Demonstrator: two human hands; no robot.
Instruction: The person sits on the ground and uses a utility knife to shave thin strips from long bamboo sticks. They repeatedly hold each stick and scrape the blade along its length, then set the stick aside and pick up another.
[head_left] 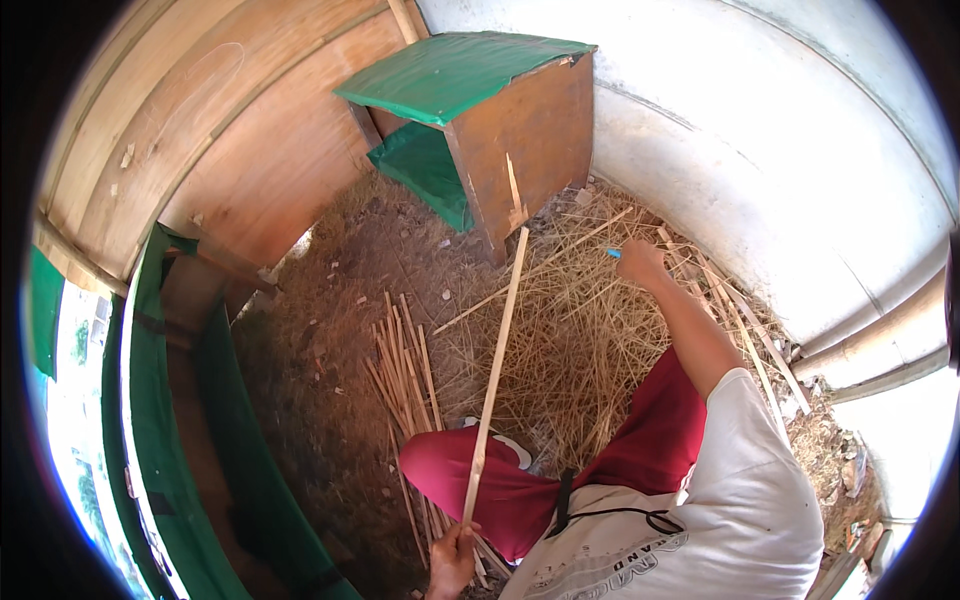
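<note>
My left hand, low in the view, is closed around the lower end of a long pale wooden strip. The strip slants up and away past my knee, and its far end comes near the base of a brown cabinet. Out to the right, over loose straw, my right hand is closed on a small blue object. Only a short blue end shows beyond the fingers, so its kind cannot be made out.
Beside my bent knee lies a bundle of several thin wooden strips on the dirt floor. A green covering tops the cabinet. More strips lie along the white wall. A green-lined trough stands at left.
</note>
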